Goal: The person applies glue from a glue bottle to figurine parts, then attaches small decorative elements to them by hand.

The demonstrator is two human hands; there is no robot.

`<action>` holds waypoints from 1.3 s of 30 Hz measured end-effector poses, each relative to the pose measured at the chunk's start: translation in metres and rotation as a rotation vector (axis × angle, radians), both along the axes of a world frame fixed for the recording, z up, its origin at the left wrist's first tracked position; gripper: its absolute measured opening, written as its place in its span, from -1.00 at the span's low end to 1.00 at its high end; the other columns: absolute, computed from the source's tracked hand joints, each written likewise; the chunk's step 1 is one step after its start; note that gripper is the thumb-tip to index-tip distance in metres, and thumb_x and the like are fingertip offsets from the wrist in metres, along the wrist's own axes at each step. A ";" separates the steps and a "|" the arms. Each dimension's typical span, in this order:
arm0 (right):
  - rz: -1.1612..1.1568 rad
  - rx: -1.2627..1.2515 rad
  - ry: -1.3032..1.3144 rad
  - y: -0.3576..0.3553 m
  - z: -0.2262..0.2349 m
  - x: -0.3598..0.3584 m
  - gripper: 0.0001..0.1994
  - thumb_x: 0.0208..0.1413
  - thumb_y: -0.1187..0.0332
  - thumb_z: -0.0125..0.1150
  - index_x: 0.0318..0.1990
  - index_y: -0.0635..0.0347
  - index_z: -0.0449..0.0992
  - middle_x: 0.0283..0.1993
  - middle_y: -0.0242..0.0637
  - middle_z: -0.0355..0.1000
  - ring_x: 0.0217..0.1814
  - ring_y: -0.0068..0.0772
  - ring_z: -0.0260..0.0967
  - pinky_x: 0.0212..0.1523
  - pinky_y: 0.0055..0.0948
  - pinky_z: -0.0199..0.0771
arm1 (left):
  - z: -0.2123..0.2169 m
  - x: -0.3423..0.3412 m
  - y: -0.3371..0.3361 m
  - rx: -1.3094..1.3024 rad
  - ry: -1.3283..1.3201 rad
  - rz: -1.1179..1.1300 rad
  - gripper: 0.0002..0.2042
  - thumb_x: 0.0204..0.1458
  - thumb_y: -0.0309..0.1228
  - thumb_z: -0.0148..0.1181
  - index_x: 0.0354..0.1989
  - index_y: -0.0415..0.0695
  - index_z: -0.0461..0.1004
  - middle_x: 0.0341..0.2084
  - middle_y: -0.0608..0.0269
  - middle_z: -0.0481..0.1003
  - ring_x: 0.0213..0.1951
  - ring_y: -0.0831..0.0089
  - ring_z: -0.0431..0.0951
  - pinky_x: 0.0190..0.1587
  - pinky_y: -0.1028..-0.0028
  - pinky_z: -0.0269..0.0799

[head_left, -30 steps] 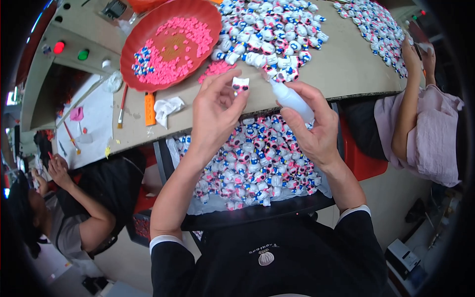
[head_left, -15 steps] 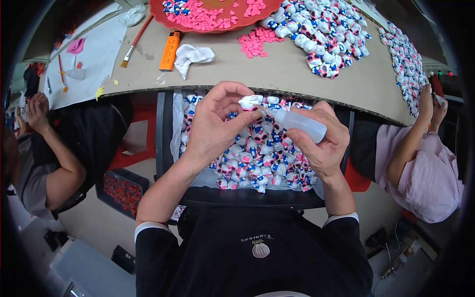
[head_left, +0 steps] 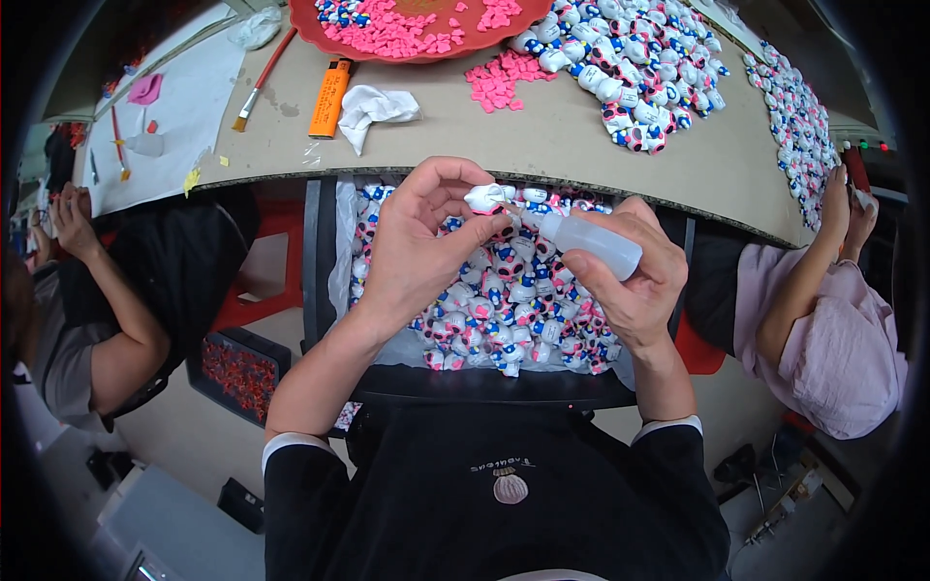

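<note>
Two hands are raised over a lined tray full of small white figurines with pink and blue markings. One such figurine is pinched between the thumb and fingertips of the left hand, whose fingers are closed on it. A translucent squeeze bottle is gripped in the right hand, fingers wrapped round its body, and its thin nozzle is brought up to the figurine, touching it or very nearly so. Just below the fingers, the heap of figurines fills the tray. Beyond the fingers, on the worktable, a second heap of figurines is spread beside loose pink pieces and a red dish holding more of them. Judging by the two heaps, many pieces are already handled, though done and undone ones cannot be told apart. An orange lighter and a crumpled tissue lie farther off.
</note>
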State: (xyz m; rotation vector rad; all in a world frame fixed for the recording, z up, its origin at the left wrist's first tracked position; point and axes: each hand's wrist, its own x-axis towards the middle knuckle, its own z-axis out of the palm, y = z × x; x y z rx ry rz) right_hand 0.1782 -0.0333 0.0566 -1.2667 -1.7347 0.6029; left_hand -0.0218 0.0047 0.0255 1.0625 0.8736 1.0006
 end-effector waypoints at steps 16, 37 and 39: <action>-0.017 0.001 0.017 0.000 -0.001 0.001 -0.67 -0.29 0.45 0.45 -0.27 0.34 0.57 -0.46 -0.23 0.50 -0.50 -0.47 0.25 -0.50 -0.54 0.23 | 0.000 -0.003 0.000 0.014 -0.013 0.025 -0.68 -0.09 -0.67 0.24 -0.15 -0.26 0.33 -0.29 0.24 0.46 -0.24 0.56 0.52 -0.20 0.59 0.42; -0.143 -0.152 0.157 0.033 -0.018 0.000 -0.65 -0.12 0.46 0.34 -0.12 0.30 0.48 -0.23 -0.28 0.44 -0.25 -0.56 0.37 -0.21 -0.56 0.35 | 0.007 -0.017 -0.002 -0.218 -0.145 -0.033 -0.68 -0.04 -0.69 0.18 -0.08 -0.29 0.33 -0.24 0.17 0.49 -0.22 0.54 0.53 -0.13 0.59 0.48; -0.175 -0.096 0.024 0.045 -0.022 -0.002 -0.69 -0.07 0.44 0.29 -0.13 0.30 0.46 -0.21 -0.24 0.45 -0.22 -0.51 0.41 -0.19 -0.54 0.36 | 0.005 -0.020 -0.004 -0.220 -0.161 -0.020 -0.67 -0.04 -0.69 0.18 -0.07 -0.29 0.33 -0.22 0.18 0.49 -0.20 0.53 0.53 -0.12 0.58 0.48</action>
